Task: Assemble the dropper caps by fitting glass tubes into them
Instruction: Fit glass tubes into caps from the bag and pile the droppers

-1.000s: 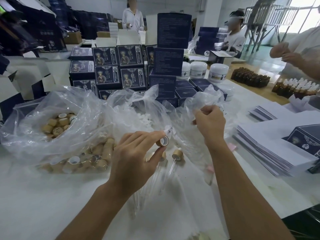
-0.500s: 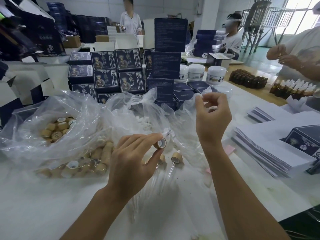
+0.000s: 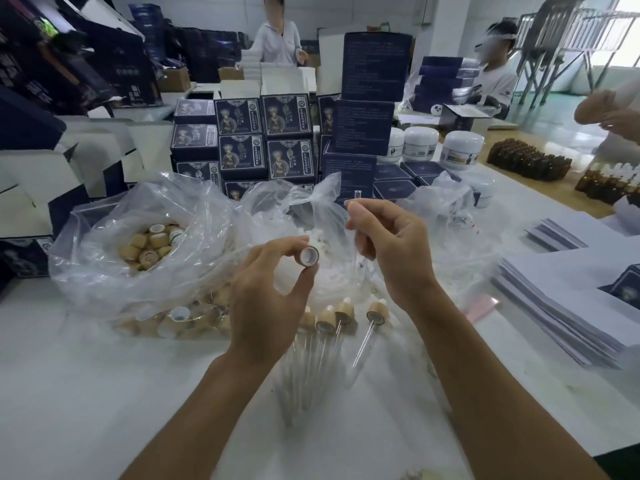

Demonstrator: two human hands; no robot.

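Observation:
My left hand [image 3: 266, 299] pinches a bamboo-coloured dropper cap [image 3: 309, 256] between thumb and fingertips, its white-lined opening facing me. My right hand [image 3: 388, 244] pinches a thin clear glass tube [image 3: 356, 216] held nearly upright, its top end above my fingers, just right of the cap. The tube and cap are apart. Several assembled droppers [image 3: 367, 323] with glass tubes lie on the white table [image 3: 104, 393] below my hands.
A clear plastic bag of loose caps [image 3: 152, 244] sits at left, another clear bag [image 3: 446, 216] behind my right hand. Dark blue boxes [image 3: 263, 140] are stacked behind. White jars [image 3: 462, 148], amber bottles [image 3: 526, 161] and paper stacks [image 3: 568, 306] lie to the right. Other people work nearby.
My right hand came out of the bag with a glass tube and moved left and down toward the cap. My left hand lifted the cap slightly.

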